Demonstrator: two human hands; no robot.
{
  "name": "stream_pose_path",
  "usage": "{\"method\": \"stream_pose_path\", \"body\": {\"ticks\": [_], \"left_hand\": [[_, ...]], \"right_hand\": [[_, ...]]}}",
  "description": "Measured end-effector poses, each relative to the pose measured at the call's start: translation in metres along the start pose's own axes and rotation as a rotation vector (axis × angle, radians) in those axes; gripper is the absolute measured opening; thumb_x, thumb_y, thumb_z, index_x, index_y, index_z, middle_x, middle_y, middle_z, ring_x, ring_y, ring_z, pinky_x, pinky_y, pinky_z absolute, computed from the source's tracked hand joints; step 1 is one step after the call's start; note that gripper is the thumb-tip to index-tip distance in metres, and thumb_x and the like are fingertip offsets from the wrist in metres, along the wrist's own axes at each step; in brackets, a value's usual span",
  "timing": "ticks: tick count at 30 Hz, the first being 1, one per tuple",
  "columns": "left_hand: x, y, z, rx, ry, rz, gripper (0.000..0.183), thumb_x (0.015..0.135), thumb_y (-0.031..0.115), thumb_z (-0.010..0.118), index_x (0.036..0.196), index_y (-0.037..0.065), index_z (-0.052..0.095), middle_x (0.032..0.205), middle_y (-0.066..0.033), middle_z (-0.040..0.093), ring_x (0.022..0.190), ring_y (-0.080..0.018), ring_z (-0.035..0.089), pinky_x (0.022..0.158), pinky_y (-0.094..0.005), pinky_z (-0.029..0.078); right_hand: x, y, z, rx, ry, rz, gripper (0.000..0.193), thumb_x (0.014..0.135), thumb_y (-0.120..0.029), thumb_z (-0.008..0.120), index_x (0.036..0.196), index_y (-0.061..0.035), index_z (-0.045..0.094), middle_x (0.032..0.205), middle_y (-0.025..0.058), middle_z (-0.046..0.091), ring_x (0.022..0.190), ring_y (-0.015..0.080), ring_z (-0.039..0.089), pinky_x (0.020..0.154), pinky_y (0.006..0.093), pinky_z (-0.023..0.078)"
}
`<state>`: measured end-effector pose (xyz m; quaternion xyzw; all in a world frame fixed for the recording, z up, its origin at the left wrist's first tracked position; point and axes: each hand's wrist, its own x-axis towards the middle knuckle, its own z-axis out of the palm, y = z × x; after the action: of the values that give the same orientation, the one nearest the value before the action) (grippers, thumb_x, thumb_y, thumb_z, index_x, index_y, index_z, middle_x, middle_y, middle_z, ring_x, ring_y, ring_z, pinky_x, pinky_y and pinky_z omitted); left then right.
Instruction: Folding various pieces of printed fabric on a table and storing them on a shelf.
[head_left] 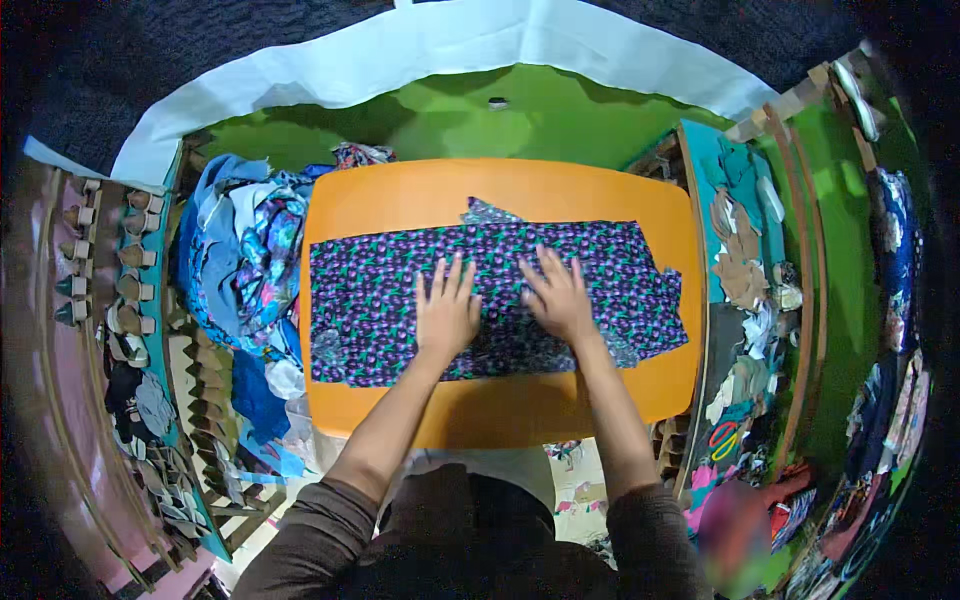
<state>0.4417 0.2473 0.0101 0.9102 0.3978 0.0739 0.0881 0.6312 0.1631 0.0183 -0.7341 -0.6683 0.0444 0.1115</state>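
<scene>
On orange tabletop (500, 185), dead ctr of view: dark fabric (380, 290) w/ purple berry-like motifs + green leaf bits, spread flat, long side running L-R. My L hand (449, 305) is palm-down on it approx. mid-length, fingers spread and pointing to far edge, relaxed, grasping nothing. My R hand (557, 295) same deal, just R of the L one, fingers fanned & angled slightly inward, also released. Gap btwn hands shows fabric. Small flap of same print sticks out past far edge, approx. mid; R end is uneven w/ a corner jutting out; paler patches nr both near corners. Layer count: can't tell. Tabletop shows bare along far & near sides. L of table, close by: heaped blue + multicolor cloth pile (240, 250). Far L: rack w/ rows of shoes (135, 255). R side: shelf w/ cloth scraps (740, 385), plus scissors (722, 440) w/ red & yellow handles. Beyond table, white drape (520, 35) arcs across top of view.
</scene>
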Motion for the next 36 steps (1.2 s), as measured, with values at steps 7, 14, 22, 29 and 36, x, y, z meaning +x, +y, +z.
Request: {"method": "stream_pose_path", "body": {"ticks": [7,14,22,29,36], "left_hand": [[0.002,0.008,0.002,0.053,-0.031,-0.028,0.049,0.086,0.032,0.040,0.133,0.016,0.034,0.142,-0.0065,0.025,0.131,-0.0253,0.023,0.104,-0.0500,0.014],[-0.001,-0.001,0.005,0.137,-0.027,-0.063,0.049,0.088,0.034,0.037,0.134,0.018,0.033,0.142,-0.0045,0.024,0.131,-0.0246,0.023,0.104,-0.0500,0.015],[-0.004,0.086,0.009,-0.155,-0.147,-0.014,0.053,0.089,0.040,0.037,0.134,0.013,0.031,0.143,-0.0140,0.020,0.132,-0.0300,0.018,0.101,-0.0582,0.011],[-0.033,0.099,-0.020,-0.122,-0.218,0.336,0.073,0.075,0.059,0.048,0.134,0.020,0.032,0.141,-0.0098,0.025,0.128,-0.0271,0.028,0.103,-0.0515,0.017],[-0.060,0.050,-0.011,0.031,-0.134,0.190,0.063,0.072,0.061,0.050,0.126,0.027,0.045,0.141,-0.0087,0.025,0.128,-0.0306,0.024,0.101,-0.0587,0.013]], "right_hand": [[-0.002,0.103,-0.006,-0.062,0.298,1.069,0.051,0.092,-0.034,0.027,0.134,-0.0058,0.030,0.140,0.0154,0.026,0.132,0.0289,0.016,0.101,0.0598,0.007],[-0.095,0.091,-0.029,-0.378,0.128,0.581,0.046,0.089,-0.031,0.040,0.133,-0.0177,0.035,0.138,0.0130,0.031,0.128,0.0318,0.027,0.098,0.0614,0.015],[-0.121,0.070,-0.043,-0.062,-0.073,0.108,0.045,0.087,-0.033,0.042,0.130,-0.0192,0.039,0.140,0.0124,0.027,0.128,0.0324,0.025,0.097,0.0657,0.012],[-0.109,0.101,-0.032,-0.239,0.131,0.626,0.047,0.089,-0.034,0.041,0.133,-0.0199,0.035,0.142,0.0096,0.022,0.130,0.0337,0.020,0.098,0.0636,0.011],[-0.107,0.100,-0.023,-0.040,0.059,0.412,0.042,0.089,-0.034,0.039,0.131,-0.0239,0.039,0.142,0.0116,0.022,0.128,0.0380,0.020,0.099,0.0609,0.013]]}}
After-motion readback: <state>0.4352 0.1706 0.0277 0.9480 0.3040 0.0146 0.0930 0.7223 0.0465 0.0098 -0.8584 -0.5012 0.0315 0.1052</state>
